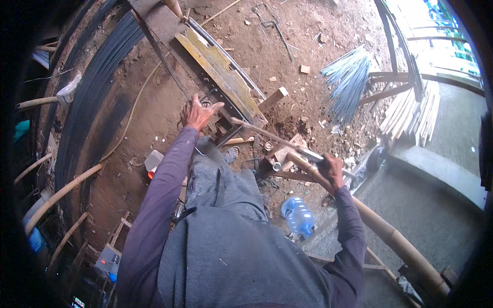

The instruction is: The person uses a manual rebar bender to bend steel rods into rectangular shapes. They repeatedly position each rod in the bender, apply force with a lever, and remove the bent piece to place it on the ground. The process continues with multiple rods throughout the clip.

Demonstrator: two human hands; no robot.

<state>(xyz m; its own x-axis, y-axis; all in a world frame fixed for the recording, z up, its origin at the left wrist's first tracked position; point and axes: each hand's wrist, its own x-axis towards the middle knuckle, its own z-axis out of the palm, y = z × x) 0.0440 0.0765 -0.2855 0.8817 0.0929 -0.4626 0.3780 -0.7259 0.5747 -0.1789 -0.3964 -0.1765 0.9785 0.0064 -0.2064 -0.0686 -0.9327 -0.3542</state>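
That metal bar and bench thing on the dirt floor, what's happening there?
A person stands over a low bending jig on the dirt floor. The right hand grips a long metal lever bar, closed around it. The left hand, fingers spread, rests on a bent steel rod at the jig. A blue water bottle lies near the feet.

A blue water bottle (pixel 298 215) lies near what looks like bundled rods (pixel 349 79).

Bare dirt (pixel 154 110) left of bending jig (pixel 221 77)
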